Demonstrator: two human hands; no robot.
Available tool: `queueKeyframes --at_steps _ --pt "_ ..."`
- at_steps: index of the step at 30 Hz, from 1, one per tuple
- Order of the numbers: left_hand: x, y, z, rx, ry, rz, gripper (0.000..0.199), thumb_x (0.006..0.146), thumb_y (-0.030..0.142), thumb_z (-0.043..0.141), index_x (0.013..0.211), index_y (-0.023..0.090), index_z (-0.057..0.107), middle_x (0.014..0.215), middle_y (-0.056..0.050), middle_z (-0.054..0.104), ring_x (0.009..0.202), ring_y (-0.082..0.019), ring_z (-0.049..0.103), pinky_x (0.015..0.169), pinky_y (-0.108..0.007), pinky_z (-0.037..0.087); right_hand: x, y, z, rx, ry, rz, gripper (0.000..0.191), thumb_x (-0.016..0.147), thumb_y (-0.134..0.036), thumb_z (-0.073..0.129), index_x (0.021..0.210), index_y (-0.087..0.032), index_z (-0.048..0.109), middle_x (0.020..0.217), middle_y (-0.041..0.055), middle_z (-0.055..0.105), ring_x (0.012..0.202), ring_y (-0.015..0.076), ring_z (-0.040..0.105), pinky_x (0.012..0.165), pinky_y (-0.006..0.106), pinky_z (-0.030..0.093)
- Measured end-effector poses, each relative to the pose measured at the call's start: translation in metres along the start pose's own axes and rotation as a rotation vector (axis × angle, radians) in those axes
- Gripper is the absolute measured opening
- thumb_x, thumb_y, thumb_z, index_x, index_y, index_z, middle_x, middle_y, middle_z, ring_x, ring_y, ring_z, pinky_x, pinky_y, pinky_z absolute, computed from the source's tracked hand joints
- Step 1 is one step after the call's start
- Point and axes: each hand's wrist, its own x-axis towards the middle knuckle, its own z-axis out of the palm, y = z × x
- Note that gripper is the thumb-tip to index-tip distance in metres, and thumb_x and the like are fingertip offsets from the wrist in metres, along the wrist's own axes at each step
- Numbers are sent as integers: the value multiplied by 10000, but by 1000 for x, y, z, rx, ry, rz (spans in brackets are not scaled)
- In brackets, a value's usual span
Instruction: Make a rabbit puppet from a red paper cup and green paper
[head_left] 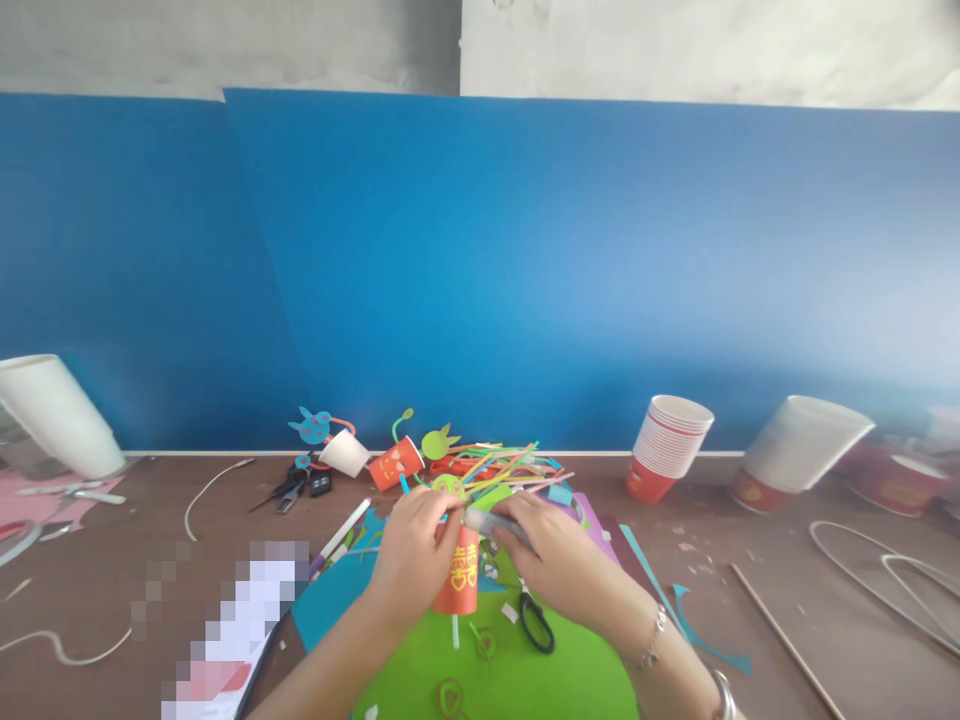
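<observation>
Over the green paper, my left hand (414,540) is closed at the top of a red paper cup (463,580) with yellow characters. A pale straw (455,632) sticks out below the cup, and a round green paper face (448,486) shows just above my left fingers. My right hand (553,545) grips a grey-white pen-like tube (499,524), its tip close to my left fingertips; its exact kind is unclear. Beneath my right hand lie black-handled scissors (537,622), blades partly hidden. The cup's upper rim is covered by my fingers.
Green paper sheet (525,680) and blue paper (330,600) lie under the work. Behind are a white cup (345,453), a red cup (396,464) and loose coloured straws (517,465). Stacked paper cups (670,440) stand right; a phone-like object (251,640) lies left.
</observation>
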Motion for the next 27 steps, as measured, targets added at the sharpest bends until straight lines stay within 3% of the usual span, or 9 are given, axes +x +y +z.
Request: queueKeyframes --at_steps 6,10,14,19,24,27 --pt "-2 -1 0 44 -20 33 159 882 217 457 813 204 600 777 -40 637 784 -216 576 705 -329 425 2 1 1 -35 -8 20 240 923 -275 402 938 -181 622 914 74 659 850 203 603 726 276 382" --pt "-1 -5 -2 -11 3 5 132 877 212 469 843 204 597 823 -39 654 812 -207 590 742 -324 425 10 24 -4 -147 30 113 270 919 -267 386 987 -158 623 987 99 665 913 221 611 767 298 390" --pt "4 -11 -3 -109 -1 -103 117 850 222 484 819 202 594 822 -41 658 806 -202 602 743 -312 437 22 58 -7 -361 5 392 316 825 -137 434 1083 -170 614 1168 110 622 1012 252 598 795 350 394" --pt "10 -19 -5 -277 -61 -299 119 815 279 518 788 196 599 798 -35 658 753 -197 608 687 -296 452 31 85 3 -404 6 484 327 743 -36 440 949 -160 662 1056 137 672 1004 310 601 787 423 386" --pt "13 -24 -6 -294 -38 -319 126 806 294 522 791 192 595 845 -47 628 794 -205 594 686 -299 451 33 86 11 -394 29 492 266 721 -34 474 855 -129 683 996 171 685 999 359 585 794 465 379" --pt "12 -22 -6 -276 -25 -252 105 808 270 523 765 197 585 899 -54 600 874 -214 576 767 -324 439 33 70 12 -329 77 402 236 822 -155 462 911 -178 679 1077 123 663 1050 309 561 841 432 386"
